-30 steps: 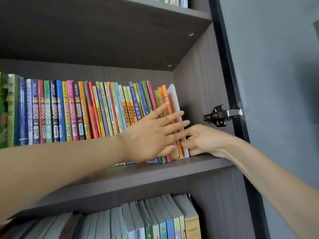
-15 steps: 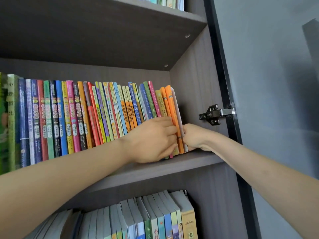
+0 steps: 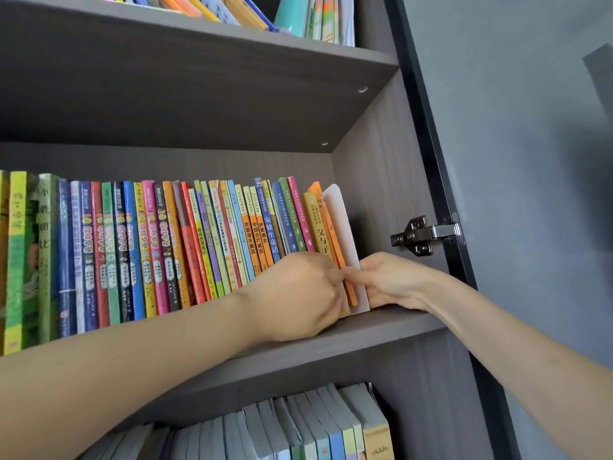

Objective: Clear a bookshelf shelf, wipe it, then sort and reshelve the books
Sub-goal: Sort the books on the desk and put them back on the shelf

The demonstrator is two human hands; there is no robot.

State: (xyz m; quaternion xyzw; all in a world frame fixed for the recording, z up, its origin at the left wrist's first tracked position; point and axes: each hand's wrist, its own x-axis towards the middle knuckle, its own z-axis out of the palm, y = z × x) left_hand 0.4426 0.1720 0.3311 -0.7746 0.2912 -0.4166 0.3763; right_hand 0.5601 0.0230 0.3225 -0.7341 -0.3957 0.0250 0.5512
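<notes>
A long row of colourful thin books [image 3: 166, 247] stands on the middle shelf [image 3: 381, 327], leaning slightly left. The row ends on the right with two orange books [image 3: 331, 234] and a white bookend [image 3: 341, 220]. My left hand [image 3: 292, 293] grips the lower edges of the last books with curled fingers. My right hand [image 3: 394, 280] rests on the shelf right of the bookend and pinches its lower part, thumb in front. The rest of its fingers are hidden behind it.
The cabinet's right side wall carries a metal hinge [image 3: 421, 235], and the open grey door [image 3: 530, 194] stands beyond it. More books [image 3: 315, 426] fill the shelf below. Another batch of books [image 3: 315, 18] sits on the shelf above.
My left hand's fingers went from spread flat on the spines to curled round the books' lower edges. The right hand stayed at the bookend, and the end books now stand closer together.
</notes>
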